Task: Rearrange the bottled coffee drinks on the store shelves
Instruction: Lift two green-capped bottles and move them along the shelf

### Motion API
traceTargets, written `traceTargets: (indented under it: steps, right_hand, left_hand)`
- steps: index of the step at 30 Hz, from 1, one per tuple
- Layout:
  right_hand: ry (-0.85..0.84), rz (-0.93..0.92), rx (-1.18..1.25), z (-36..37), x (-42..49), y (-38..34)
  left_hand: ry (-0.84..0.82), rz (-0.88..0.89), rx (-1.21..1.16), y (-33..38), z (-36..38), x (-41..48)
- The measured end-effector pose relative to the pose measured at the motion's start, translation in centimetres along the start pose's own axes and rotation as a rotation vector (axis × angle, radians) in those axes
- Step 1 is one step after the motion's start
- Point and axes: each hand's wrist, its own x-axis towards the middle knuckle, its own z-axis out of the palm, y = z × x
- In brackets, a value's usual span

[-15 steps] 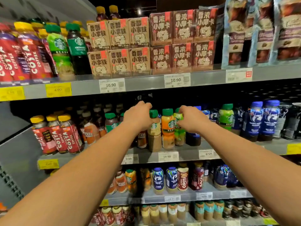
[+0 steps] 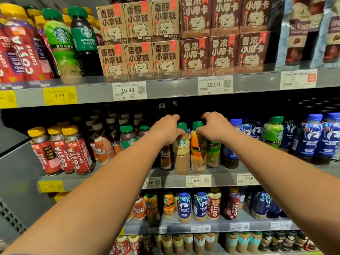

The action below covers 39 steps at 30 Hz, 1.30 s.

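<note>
On the middle shelf stand three green-capped Starbucks bottles side by side. My left hand is closed around the neck of the beige cheese latte bottle, its thumb crossing just under the cap. Right of it is an orange bottle. My right hand covers the top of the green bottle, hiding its cap, and its thumb presses against the orange bottle's shoulder. A brown Nescafe bottle sits partly hidden under my left wrist.
Red Costa bottles fill the shelf's left end, blue bottles the right. The upper shelf, close above my hands, carries coffee cartons. Lower shelves hold more bottles. A grey panel bounds the left side.
Both hands have closed in towards each other around the Starbucks bottles. The view has moved nearer to the shelf.
</note>
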Motion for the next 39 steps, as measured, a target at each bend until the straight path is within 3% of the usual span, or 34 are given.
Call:
traceTargets:
  steps: [9, 23, 39]
  right_hand:
    - [-0.052, -0.014, 0.022, 0.6, 0.2, 0.0]
    - [0.061, -0.161, 0.08, -0.1, -3.2, -0.3]
    - [0.087, -0.171, 0.191, -1.0, -5.2, -2.1]
  left_hand:
    - [0.034, -0.014, 0.001, 0.6, 1.0, 0.2]
    - [0.191, -0.02, -0.037, 2.1, 0.5, -4.3]
    - [0.283, -0.126, -0.179, 2.1, -0.3, -7.8]
